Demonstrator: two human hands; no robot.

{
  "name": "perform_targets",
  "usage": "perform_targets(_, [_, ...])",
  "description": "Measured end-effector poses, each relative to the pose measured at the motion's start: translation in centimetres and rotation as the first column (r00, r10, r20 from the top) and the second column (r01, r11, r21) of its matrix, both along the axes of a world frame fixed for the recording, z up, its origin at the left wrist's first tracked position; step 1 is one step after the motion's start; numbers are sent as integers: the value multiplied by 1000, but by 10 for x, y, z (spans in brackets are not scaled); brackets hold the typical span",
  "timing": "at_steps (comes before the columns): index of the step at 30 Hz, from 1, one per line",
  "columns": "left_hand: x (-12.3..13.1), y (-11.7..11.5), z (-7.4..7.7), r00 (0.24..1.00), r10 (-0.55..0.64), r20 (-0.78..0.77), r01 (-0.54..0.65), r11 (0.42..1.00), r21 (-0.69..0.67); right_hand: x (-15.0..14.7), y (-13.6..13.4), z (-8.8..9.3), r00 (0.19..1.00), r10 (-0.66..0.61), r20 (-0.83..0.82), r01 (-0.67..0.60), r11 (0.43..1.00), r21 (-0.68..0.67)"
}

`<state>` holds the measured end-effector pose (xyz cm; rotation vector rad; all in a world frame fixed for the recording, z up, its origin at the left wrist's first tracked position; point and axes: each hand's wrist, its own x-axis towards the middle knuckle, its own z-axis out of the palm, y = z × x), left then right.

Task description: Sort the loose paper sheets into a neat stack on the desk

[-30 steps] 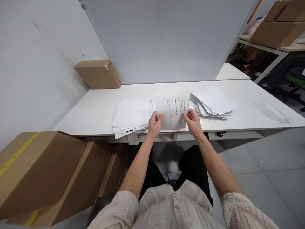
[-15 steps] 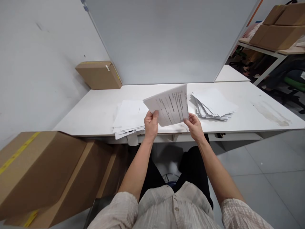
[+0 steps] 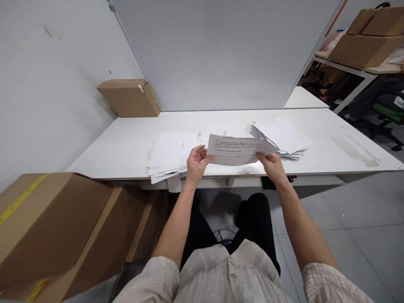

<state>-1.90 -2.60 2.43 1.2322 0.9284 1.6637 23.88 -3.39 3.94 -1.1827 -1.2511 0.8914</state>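
A printed sheet of paper point(image 3: 238, 150) is held up over the desk's near side, turned sideways and slightly bowed, its lines of text facing me. At its left edge is my left hand point(image 3: 196, 165), fingers curled and the thumb against the paper's lower corner. My right hand point(image 3: 274, 167) pinches the right end, thumb in front and the other fingers mostly hidden behind. On the left, just beyond my left hand, lies a loose stack of papers point(image 3: 170, 149). A second uneven stack of papers point(image 3: 285, 134) lies behind my right hand, partly covered by the held sheet.
The white desk point(image 3: 132, 147) meets an upright white panel point(image 3: 205, 54) at its back. A flat cardboard box point(image 3: 131, 99) stands in the back left corner. Large cardboard boxes point(image 3: 57, 219) crowd the left side. More boxes point(image 3: 368, 48) sit on another table at far right.
The sheet has turned from steeply tilted to lying lengthwise, and it sits lower. My right hand has moved right along with its end; my left hand has shifted slightly left, its fingers looser.
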Motion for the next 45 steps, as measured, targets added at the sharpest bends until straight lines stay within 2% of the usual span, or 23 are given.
perform_targets(2, [-4, 0, 0, 988, -68, -136, 67, 998, -12, 7, 3, 2, 996, -6, 94, 5, 1000, 9])
perform_targets(4, [-1, 0, -1, 977, -106, -183, 102, 994, -32, 7, 5, -1, 991, 10, 134, -12, 1000, 13])
perform_targets(8, [10, 2, -12, 984, -87, -155, 75, 994, -82, 1, 9, -21, 992, 98, 83, -97, 995, -20])
perform_targets(12, [11, 7, -25, 986, -107, -131, 96, 991, -90, -1, 13, -36, 986, 166, -6, -166, 984, -60])
perform_targets(17, [7, 11, -30, 987, -104, -126, 92, 991, -97, -1, 15, -40, 983, 179, -35, -181, 980, -83])
perform_targets(21, [4, 12, -29, 986, -117, -116, 102, 987, -126, 1, 12, -34, 985, 167, -36, -169, 979, -109])
perform_targets(24, [2, 8, -23, 982, -163, -91, 149, 978, -144, 7, -1, -24, 974, 214, -71, -222, 964, -144])
perform_targets(27, [1, 0, -13, 957, -281, -72, 262, 945, -196, 15, -22, -16, 949, 274, -156, -305, 921, -243])
perform_targets(30, [2, -10, -3, 916, -397, -54, 373, 895, -245, 20, -45, -17, 939, 286, -194, -337, 878, -340])
perform_targets(32, [5, -14, 0, 892, -450, -39, 423, 864, -272, 21, -58, -19, 946, 274, -173, -320, 870, -375])
perform_targets(36, [9, -18, -5, 850, -527, -14, 493, 804, -333, 18, -80, -22, 965, 253, -75, -263, 892, -369])
perform_targets(39, [11, -18, -12, 811, -581, -60, 511, 755, -410, 16, -96, -27, 972, 234, -15, -220, 889, -401])
perform_targets(42, [9, -16, -16, 786, -602, -140, 488, 744, -456, 13, -109, -39, 983, 164, -84, -184, 864, -470])
perform_targets(45, [6, -14, -14, 780, -590, -209, 421, 742, -522, 8, -118, -52, 978, -22, -208, -80, 880, -469])
